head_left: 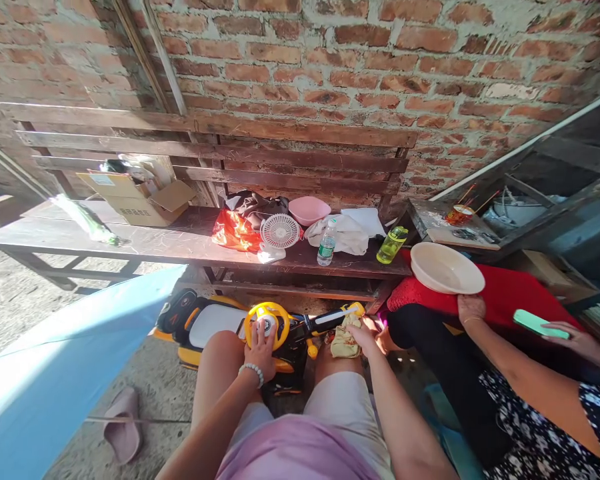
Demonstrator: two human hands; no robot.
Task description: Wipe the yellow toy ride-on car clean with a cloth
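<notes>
My left hand (261,352) lies on the yellow steering wheel (287,330) of a ride-on toy car (215,327), with its fingers stretched over the lower rim towards the hub. A pale bracelet circles that wrist. In my right hand (364,333) is a crumpled yellowish cloth (346,342), held above my knee. The cloth is beside the toy's black-and-yellow bar (330,318), partly covering its end; whether they touch, I cannot tell. The car has a white seat and yellow trim, and stands between my legs and the bench.
On the wooden bench (190,241) stand a cardboard box (140,200), white fan (280,232), pink basin (310,210), water bottle (327,245) and green bottle (392,245). At right, another person's hands hold a white basin (447,267) and green phone-like object (537,325). A slipper (123,427) lies left.
</notes>
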